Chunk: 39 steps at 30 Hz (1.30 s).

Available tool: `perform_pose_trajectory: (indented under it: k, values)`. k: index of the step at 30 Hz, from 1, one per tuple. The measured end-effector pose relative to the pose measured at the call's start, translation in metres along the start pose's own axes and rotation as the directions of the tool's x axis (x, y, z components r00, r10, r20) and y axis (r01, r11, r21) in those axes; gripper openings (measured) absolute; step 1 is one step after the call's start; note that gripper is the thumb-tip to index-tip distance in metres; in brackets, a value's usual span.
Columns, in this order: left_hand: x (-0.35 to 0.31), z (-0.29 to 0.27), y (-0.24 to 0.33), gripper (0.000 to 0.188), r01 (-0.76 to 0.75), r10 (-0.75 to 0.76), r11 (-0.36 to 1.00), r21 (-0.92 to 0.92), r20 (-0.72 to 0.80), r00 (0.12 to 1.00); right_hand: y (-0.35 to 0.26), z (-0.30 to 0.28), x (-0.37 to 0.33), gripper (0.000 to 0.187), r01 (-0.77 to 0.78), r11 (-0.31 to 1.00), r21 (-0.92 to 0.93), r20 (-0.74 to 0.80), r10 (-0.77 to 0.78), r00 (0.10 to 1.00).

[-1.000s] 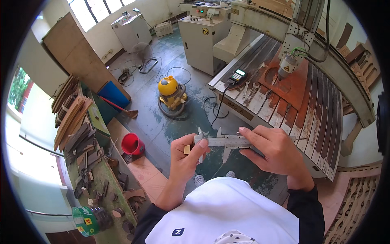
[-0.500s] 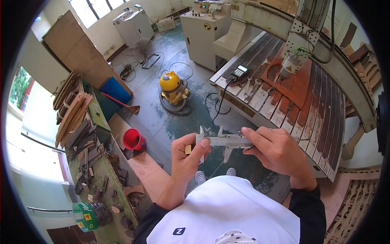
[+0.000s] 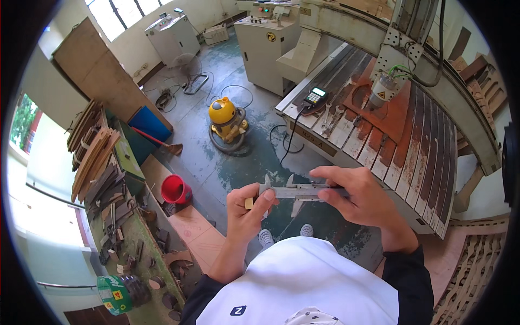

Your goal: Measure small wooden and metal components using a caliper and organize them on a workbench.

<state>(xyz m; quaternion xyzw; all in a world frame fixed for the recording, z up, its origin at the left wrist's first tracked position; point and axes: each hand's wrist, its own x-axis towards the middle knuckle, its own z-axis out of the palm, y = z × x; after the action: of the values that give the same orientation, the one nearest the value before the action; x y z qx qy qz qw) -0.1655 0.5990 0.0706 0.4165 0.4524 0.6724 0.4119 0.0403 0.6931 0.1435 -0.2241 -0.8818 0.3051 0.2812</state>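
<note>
A silver vernier caliper point(image 3: 295, 192) lies sideways in front of my chest, its jaws apart with nothing visible between them. My left hand point(image 3: 245, 210) is closed round its fixed-jaw end, thumb pressed on the metal. The same hand also keeps a small light wooden block point(image 3: 249, 203) in its curled fingers. At the sliding end, my right hand point(image 3: 360, 196) has its thumb against the caliper, and the beam runs in between thumb and fingers. Its index finger is stretched out above the beam, off the metal. The remaining right fingers are partly hidden.
To the right stands a CNC router table point(image 3: 374, 146) bearing a handheld controller point(image 3: 315, 96) and wrenches point(image 3: 331, 116). A yellow vacuum cleaner point(image 3: 223, 116), its hose and cables lie on the floor ahead. On the left are a red bucket point(image 3: 176, 189) and a bench point(image 3: 143, 279) with wood scraps.
My right index finger and thumb have spread from their pinch on the caliper, the index finger lifting upward. The caliper and both hands sit slightly further left in the picture.
</note>
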Motion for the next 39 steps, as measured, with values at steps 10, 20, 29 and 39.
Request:
perform_pose_trajectory:
  k: [10,20,29,39]
  values:
    - [0.008,-0.008,-0.009,0.03,-0.154,0.086,0.885,0.44,0.172,0.981,0.052,0.027,-0.003,0.009,0.015,0.986,0.167,0.121,-0.036,0.992]
    - [0.016,-0.004,-0.018,0.035,-0.21,0.099,0.842,0.497,0.24,0.966,0.062,0.029,-0.01,0.006,-0.03,0.988,0.151,0.19,0.001,0.982]
    - [0.014,0.002,-0.011,0.024,-0.304,0.109,0.78,0.546,0.359,0.927,0.065,0.025,-0.015,0.013,0.157,0.987,-0.043,0.281,-0.138,0.95]
    - [0.01,0.006,-0.008,0.019,-0.463,0.17,0.681,0.567,0.492,0.854,0.07,0.031,-0.021,0.027,0.266,0.953,-0.147,0.344,-0.203,0.917]
